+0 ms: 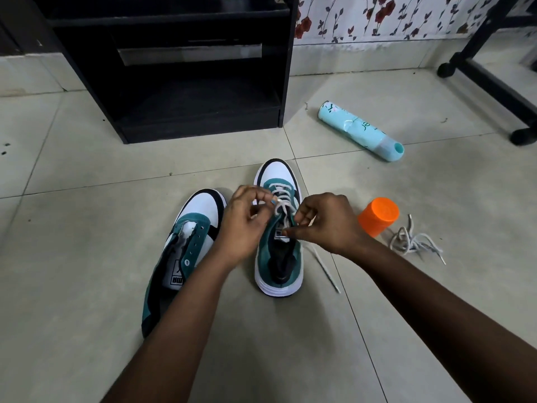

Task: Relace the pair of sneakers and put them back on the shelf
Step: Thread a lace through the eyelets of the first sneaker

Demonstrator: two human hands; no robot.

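Both hands pinch the white lace (283, 203) of the right-hand sneaker (278, 228) at frame centre: left hand (242, 222) at its left side, right hand (325, 223) over the tongue. An unlaced sneaker (186, 248) lies lower left; black shelf (186, 82) stands at the top.

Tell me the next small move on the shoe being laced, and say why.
Probably thread the lace tip pinched in the left hand through the next open eyelet of the right sneaker. Its lower rows are already crossed, the right hand steadies the tongue, and the lace's other end trails loose on the floor.
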